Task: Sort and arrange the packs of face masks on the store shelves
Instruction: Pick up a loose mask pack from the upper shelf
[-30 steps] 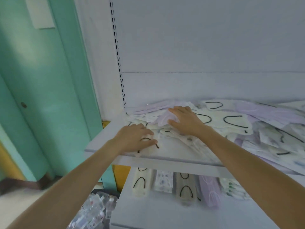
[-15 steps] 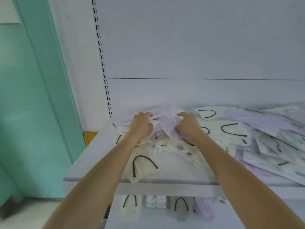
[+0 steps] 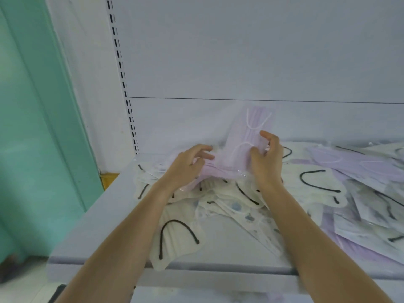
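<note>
A loose heap of face mask packs covers the white shelf (image 3: pixel 91 243): cream packs with black ear loops (image 3: pixel 177 239), patterned white packs (image 3: pixel 247 215) and lilac packs (image 3: pixel 354 165). Both hands hold up a lilac pack in clear wrap (image 3: pixel 242 145), tilted above the heap near the back wall. My left hand (image 3: pixel 188 165) grips its lower left end. My right hand (image 3: pixel 266 158) grips its right side, thumb raised.
The shelf's front edge (image 3: pixel 218 270) runs across the lower view; one cream pack overhangs it. A slotted upright (image 3: pixel 122 79) and white back panel (image 3: pixel 262 51) stand behind. A teal wall or door (image 3: pixel 32 127) is on the left. A lower shelf shows dimly underneath.
Both hands moved from pressing on the heap to gripping a lilac pack and have lifted it off the heap. The camera moved closer and higher over the shelf.
</note>
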Tool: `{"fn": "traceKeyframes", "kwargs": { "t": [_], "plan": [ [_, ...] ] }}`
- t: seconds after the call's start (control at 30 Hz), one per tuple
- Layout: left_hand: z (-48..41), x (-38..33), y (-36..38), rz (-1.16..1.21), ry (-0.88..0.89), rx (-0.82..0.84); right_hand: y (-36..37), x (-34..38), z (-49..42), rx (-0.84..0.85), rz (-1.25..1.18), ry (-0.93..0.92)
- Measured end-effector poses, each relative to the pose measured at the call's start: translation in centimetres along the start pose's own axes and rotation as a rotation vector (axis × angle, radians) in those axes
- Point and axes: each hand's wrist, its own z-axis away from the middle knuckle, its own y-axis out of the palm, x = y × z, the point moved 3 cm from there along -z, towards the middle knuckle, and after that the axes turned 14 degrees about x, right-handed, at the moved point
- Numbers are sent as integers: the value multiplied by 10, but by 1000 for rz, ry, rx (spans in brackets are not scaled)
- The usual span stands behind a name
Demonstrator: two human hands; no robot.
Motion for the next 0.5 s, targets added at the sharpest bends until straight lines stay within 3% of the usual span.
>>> {"fn": "traceKeyframes", "kwargs": {
  "t": [0.07,0.17,0.23,0.5],
  "plan": [
    [-2,5,-6,-125,-9,-51,2,-4,1,23,-10,26],
    [-5,20,2,-432,-230,211,2,-9,3,54,31,58],
    [-5,24,7,-470,-295,302,2,-11,4,68,62,78],
    [3,13,-2,-404,-128,135,3,-6,8,47,60,-3]
  ]
}}
